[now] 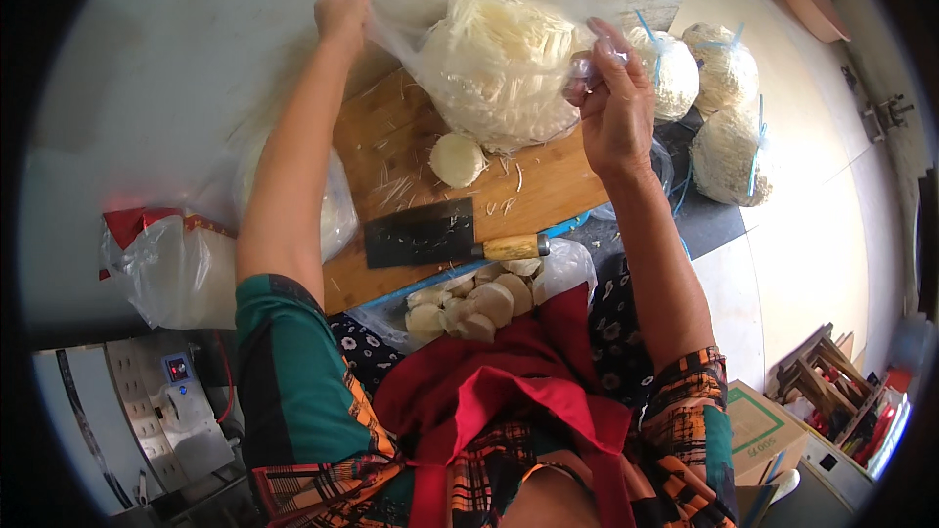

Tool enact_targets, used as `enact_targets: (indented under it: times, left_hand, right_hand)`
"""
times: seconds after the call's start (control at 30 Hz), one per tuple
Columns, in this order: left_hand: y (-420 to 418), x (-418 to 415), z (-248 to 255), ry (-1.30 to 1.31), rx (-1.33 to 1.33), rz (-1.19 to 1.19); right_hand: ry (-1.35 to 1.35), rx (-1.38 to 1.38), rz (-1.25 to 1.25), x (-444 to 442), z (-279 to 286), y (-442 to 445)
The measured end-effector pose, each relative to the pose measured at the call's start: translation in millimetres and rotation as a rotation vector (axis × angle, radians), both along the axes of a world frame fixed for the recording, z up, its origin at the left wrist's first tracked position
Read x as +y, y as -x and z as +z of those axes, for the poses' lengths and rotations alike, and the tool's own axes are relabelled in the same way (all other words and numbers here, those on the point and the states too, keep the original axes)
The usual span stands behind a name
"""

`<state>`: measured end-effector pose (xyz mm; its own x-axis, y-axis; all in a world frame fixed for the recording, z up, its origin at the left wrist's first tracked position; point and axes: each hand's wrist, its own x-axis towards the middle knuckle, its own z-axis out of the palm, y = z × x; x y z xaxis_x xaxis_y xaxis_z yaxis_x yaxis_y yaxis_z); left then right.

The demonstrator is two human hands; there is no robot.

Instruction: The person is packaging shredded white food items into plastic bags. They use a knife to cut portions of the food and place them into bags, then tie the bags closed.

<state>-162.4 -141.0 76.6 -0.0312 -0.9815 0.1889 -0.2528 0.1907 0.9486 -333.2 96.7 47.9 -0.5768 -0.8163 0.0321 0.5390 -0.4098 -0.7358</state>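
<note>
A clear plastic bag (pixel 411 51) stands on a wooden cutting board (pixel 543 194), packed with pale, thin-stemmed mushrooms (pixel 506 37) that look like enoki. At the bag's far left edge, my left hand (pixel 343 15) pinches the stretched film. My right hand (pixel 616 95) holds gathered film on the opposite side, its fingertips partly covered by plastic. Just below the bag lies a round, pale cut-off base (pixel 456 160) among loose strands. A cleaver (pixel 422 233) with a dark blade and wooden handle rests across the board's near edge.
Several full bags with blue ties (pixel 730 154) stand at right. Cut-off bases (pixel 484 304) lie in a plastic bag at my lap. Left of the board are another filled bag (pixel 339 213) and a red-and-clear package (pixel 183 264). A cardboard box (pixel 763 433) sits lower right.
</note>
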Motion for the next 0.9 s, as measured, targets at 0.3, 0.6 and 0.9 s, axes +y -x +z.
enact_targets:
  times: [0.3, 0.6, 0.9]
  left_hand:
    - [-56.5, -4.9, -15.6, -0.225, -0.059, -0.135]
    - [-209.1, 34.9, 7.7, -0.046, -0.363, -0.027]
    - [-236.6, 95.6, -49.0, 0.456, -1.237, -0.047]
  right_hand:
    - [0.009, 0.01, 0.039, -0.3, -4.0, -4.4]
    - [-0.062, 0.152, 0.075, 34.1, -5.9, -4.8]
    - [-0.147, 0.134, 0.049, 55.3, -25.5, -9.3]
